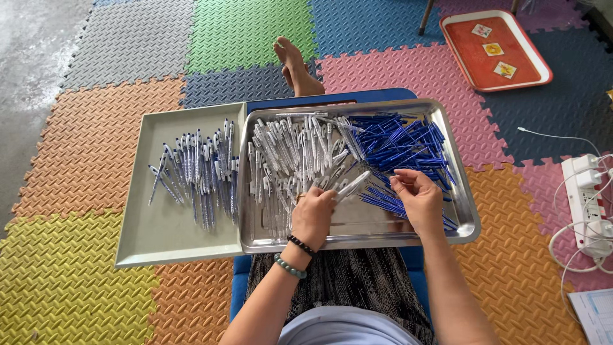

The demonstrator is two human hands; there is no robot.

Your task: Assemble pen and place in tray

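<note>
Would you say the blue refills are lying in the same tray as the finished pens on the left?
No, the blue refills lie in the shiny metal tray, while the finished pens lie in the matte tray beside it.

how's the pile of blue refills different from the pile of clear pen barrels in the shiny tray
The blue refills are thin, solid blue sticks; the clear pen barrels are thicker, see-through and whitish. The refills fill the right part of the shiny tray beside the right hand; the barrels lie in its left part, by the left hand, which holds one. Both lie as loose heaps in the same tray.
</note>
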